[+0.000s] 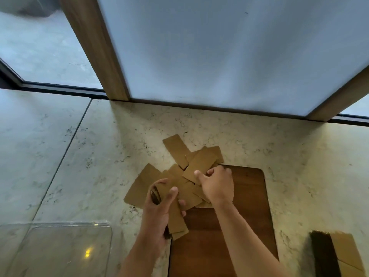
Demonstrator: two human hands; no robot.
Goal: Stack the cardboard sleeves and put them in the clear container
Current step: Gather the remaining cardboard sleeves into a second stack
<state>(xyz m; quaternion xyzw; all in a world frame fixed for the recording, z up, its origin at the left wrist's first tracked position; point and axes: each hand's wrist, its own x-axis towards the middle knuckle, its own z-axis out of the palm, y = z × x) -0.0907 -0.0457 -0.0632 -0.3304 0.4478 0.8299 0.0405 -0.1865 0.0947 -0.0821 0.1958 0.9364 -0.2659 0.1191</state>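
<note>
Several flat brown cardboard sleeves point(175, 150) lie scattered in a loose pile on the marble counter, partly over the top of a wooden board. My left hand point(159, 212) grips a small stack of sleeves point(175, 222) at the pile's near edge, thumb on top. My right hand point(216, 184) pinches the edge of one sleeve point(199, 162) in the middle of the pile, fingers curled over it. The clear container point(65, 248) stands at the lower left, nothing visible inside it.
A dark wooden board point(249, 196) lies on the counter under my right arm. A tall stack of sleeves point(337, 254) stands at the lower right corner. A frosted panel with wooden frame point(95, 47) rises behind the counter.
</note>
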